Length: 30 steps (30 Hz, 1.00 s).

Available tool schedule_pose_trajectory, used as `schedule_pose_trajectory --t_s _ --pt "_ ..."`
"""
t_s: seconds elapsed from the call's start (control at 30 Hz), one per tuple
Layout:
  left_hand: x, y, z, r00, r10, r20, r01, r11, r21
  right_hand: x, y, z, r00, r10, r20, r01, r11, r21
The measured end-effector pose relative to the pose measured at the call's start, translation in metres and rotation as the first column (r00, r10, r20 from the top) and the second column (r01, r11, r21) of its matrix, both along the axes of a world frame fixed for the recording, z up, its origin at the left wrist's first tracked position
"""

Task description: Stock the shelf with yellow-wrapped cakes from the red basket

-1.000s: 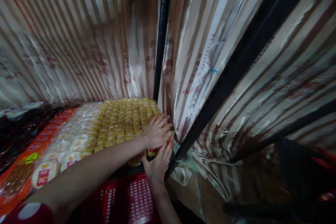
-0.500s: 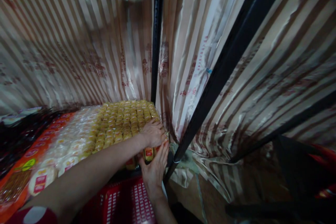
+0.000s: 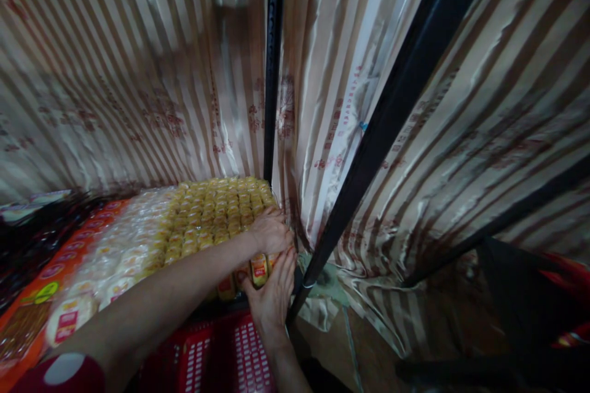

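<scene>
Neat rows of small yellow wrapped packets [image 3: 216,212] with red labels lie against the curtain. My left hand [image 3: 271,231] reaches across from the lower left and curls over the packets at the right end of the rows. Just below it, my right hand [image 3: 271,298] has its thumb and fingers around the front corner packets. A packet with a red label [image 3: 259,266] shows between that thumb and those fingers. The fingertips of both hands nearly meet at the right edge, and the packets under my left palm are hidden.
Left of the yellow rows lie clear-wrapped white round packs [image 3: 69,319], orange packs [image 3: 48,276] and dark packs [image 3: 23,245]. A red perforated basket [image 3: 249,344] stands below. Black posts [image 3: 382,116] rise beside the striped curtain [image 3: 184,73]. A dark box-like object [image 3: 520,295] is at right.
My right hand's thumb has shifted slightly left at the front packet. My left hand stays over the right end of the rows. The view has moved slightly.
</scene>
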<state>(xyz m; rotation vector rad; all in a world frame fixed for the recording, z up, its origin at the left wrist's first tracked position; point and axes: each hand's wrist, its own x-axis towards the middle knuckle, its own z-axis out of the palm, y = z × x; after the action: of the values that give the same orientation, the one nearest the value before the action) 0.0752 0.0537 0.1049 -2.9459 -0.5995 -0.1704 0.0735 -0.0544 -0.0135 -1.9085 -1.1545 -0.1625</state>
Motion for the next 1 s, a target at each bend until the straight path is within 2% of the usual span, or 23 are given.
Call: schedule_pose_trajectory --t_s 0.17,0.5,0.83,1.0 --pt "0.01 0.003 0.006 0.993 0.105 0.053 -0.104 0.994 -0.034 -0.001 0.0 0.0 1.0 -0.004 0.02 0.004 1.0 -0.006" --pt "0.016 0.01 -0.009 0.961 0.238 -0.138 -0.253 0.962 -0.104 0.0 0.0 -0.001 1.0 0.03 0.008 -0.03 0.999 0.015" --pt "0.019 0.012 -0.007 0.987 0.158 -0.027 -0.157 0.987 0.033 0.001 -0.001 0.004 0.996 0.086 -0.04 -0.086 0.996 0.007" --pt "0.016 0.013 -0.005 0.988 0.138 -0.072 -0.134 0.989 0.063 0.002 -0.001 0.006 0.996 0.087 -0.019 -0.087 0.996 -0.011"
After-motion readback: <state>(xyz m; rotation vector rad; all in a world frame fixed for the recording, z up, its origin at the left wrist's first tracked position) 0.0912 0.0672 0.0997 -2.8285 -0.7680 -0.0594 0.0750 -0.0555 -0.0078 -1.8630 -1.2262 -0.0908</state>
